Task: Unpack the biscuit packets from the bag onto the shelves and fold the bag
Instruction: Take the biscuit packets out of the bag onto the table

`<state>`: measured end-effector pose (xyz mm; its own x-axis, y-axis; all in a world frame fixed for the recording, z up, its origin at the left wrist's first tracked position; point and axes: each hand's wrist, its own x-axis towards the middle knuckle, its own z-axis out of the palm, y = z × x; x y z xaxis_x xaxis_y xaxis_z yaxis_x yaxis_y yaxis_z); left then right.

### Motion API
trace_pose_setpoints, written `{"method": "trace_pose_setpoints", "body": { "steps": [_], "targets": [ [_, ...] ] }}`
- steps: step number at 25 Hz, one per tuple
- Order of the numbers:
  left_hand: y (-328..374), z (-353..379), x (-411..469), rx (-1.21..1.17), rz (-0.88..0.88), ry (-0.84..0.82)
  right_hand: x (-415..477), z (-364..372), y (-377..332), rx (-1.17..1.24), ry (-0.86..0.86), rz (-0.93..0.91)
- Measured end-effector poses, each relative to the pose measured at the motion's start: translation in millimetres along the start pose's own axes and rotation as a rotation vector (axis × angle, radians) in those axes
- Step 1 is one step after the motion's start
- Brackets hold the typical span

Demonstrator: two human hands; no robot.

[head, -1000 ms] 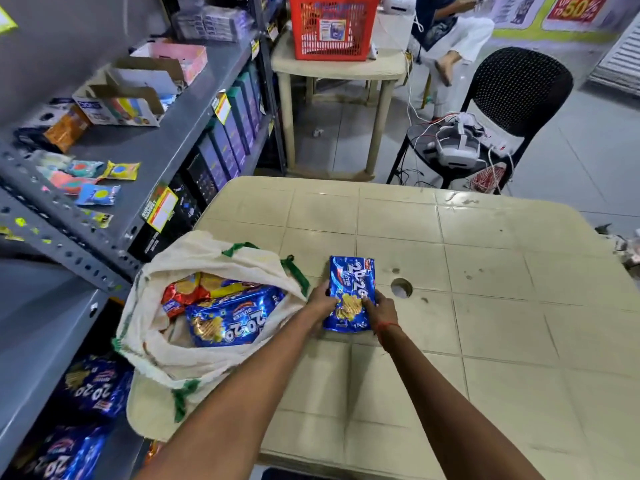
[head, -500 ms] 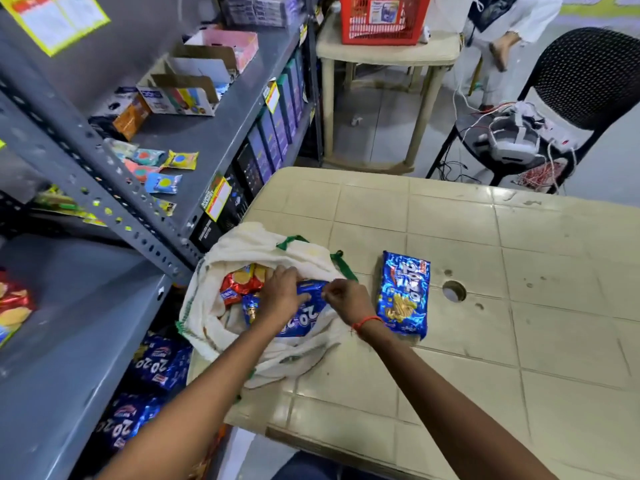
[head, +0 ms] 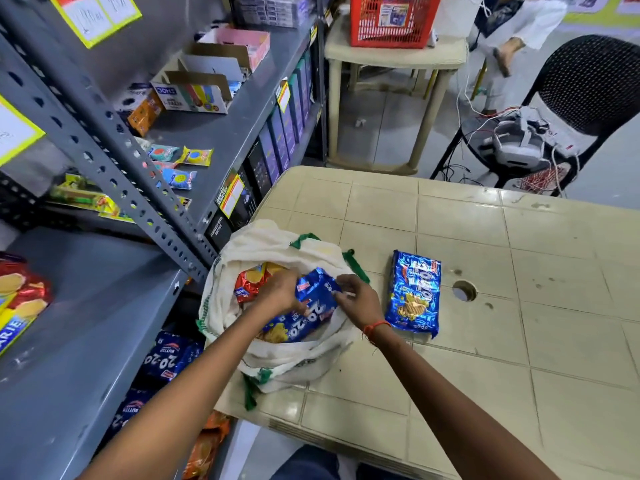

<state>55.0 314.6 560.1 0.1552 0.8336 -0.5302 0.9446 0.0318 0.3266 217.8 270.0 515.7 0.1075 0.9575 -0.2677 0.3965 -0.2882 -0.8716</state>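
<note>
A white cloth bag [head: 263, 240] with green handles lies open on the left edge of the beige table [head: 485, 341]. Inside it, a blue biscuit packet [head: 304, 317] is tilted up, with a red packet [head: 247, 282] behind it. My left hand [head: 280, 292] grips the blue packet's left side and my right hand [head: 356, 299] pinches its upper right end. A second blue packet [head: 414, 294] lies flat on the table just right of the bag. The grey shelf [head: 86, 341] stands at the left.
More blue packets [head: 169, 358] sit on the lower shelf, red and yellow packets [head: 17, 299] at the far left. A table hole [head: 464, 291] lies right of the loose packet. A black chair [head: 571, 109] with a headset, a small table and red basket [head: 391, 19] stand behind.
Both hands left the blue packet lying on the table, moved left into the bag, took hold of another blue packet and tilted it up.
</note>
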Motion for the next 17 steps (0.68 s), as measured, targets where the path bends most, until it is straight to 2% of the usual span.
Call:
{"method": "trace_pose_setpoints", "body": {
  "steps": [5, 7, 9, 11, 13, 17],
  "targets": [
    [19.1, -61.6, -30.2, -0.164, 0.02, 0.268, -5.4, -28.0, -3.8, 0.276, -0.129, 0.005],
    [38.0, -66.8, -33.8, -0.41, 0.067, 0.272, -10.2, -42.0, -4.2, 0.518, -0.198, 0.062],
    [63.5, -53.8, -30.1, -0.708, 0.088, 0.206, -13.2, -64.8, 1.1, 0.771, -0.212, 0.139],
    [95.6, -27.9, -17.0, -0.953, 0.074, 0.138, -15.4, -95.6, 16.7, 0.881, -0.144, 0.183],
    [136.5, 9.7, -0.8, -1.086, 0.083, 0.06, -20.1, -128.9, 38.6, 0.836, -0.02, 0.201],
    [221.4, 93.6, 25.0, -1.043, 0.061, -0.086, -24.9, -187.1, 92.0, 0.53, 0.38, 0.207]
  ]
}}
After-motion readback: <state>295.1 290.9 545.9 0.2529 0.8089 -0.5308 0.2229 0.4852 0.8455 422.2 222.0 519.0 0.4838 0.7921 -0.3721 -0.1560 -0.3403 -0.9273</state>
